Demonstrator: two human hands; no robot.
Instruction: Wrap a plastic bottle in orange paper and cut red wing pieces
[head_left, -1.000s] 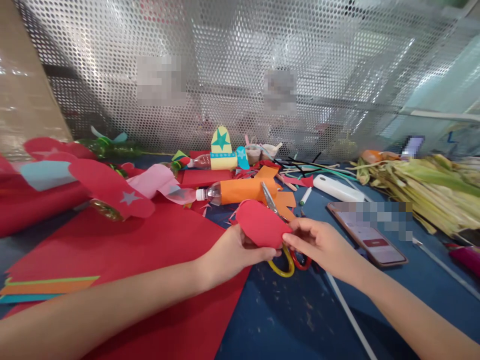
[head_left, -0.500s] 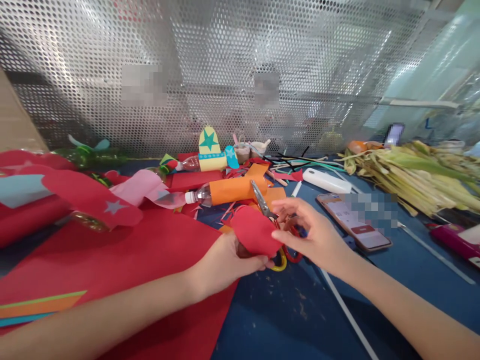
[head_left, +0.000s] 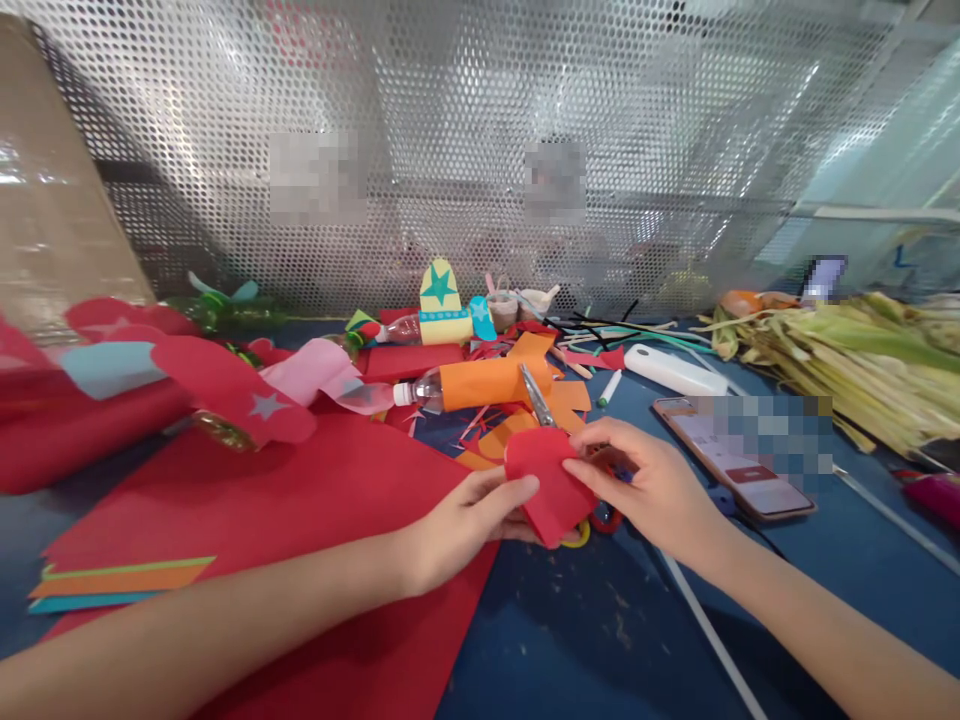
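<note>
A small red paper piece (head_left: 553, 488) with a rounded top is held between both hands. My left hand (head_left: 480, 510) grips its left side, thumb on top and fingers beneath. At its right edge, my right hand (head_left: 637, 480) pinches it between thumb and fingertips. Scissors (head_left: 535, 396) lie just behind the piece, blades pointing away; their handles are partly hidden by paper and hand. Beyond stands out a plastic bottle wrapped in orange paper (head_left: 480, 384), lying on its side. Under my left forearm spreads a large red sheet (head_left: 322, 500).
Paper-covered bottles with red wings (head_left: 232, 390) lie at left. A phone (head_left: 735, 460), a white glue gun (head_left: 675, 370) and a marker (head_left: 610, 388) rest at right, near dried husks (head_left: 847, 350). A perforated metal panel (head_left: 450, 130) rises behind the blue table (head_left: 570, 640).
The red paper piece has been turned, so its rounded end now points away and a flat face shows. My left thumb has moved onto its face. The view has shifted slightly left.
</note>
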